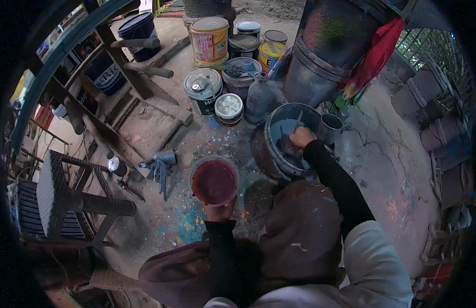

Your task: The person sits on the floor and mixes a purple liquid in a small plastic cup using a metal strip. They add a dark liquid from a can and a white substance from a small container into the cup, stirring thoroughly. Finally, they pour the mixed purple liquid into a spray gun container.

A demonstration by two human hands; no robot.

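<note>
Tub [193, 173], round and open-topped: dark red paint [215, 180] inside, smeared up the wall; located above the speckled floor [238, 141], borne on the left hand [220, 211]. Bucket [284, 112], large, dark and crusted outside: grey-blue liquid within, standing to the right of the tub and well apart from it. Pot [219, 114], small and white-rimmed: pale, lumpy matter at its mouth. Mug [330, 124], round, just beside the bucket: inside too dark to tell. Left fingers: mostly hidden under the tub, touching its near side from below; whether spread or pressed together, cannot tell. Right hand [301, 137]: fingers curled into a fist over the bucket's mouth, closed on a thin rod [298, 119] (its upper end shows above the fist, angled rather than upright). Sleeves [330, 174]: black, close-fitting at both wrists. Jug [257, 100]: grey, narrow-necked, dull with grime, behind the bucket. Pail [209, 45]: yellow and white, cylindrical, streaked with red, at the back. Tin [199, 98]: dark-sided, pale-rimmed, with a rounded metallic piece on top, near the pot. Spray gun [161, 167]: grey, metallic-looking, lying on the floor left of the tub. Stool [58, 192]: woven-textured, tipped on its side at far left. Floor: grey and rough, spattered with turquoise, white, yellow and orange.
</note>
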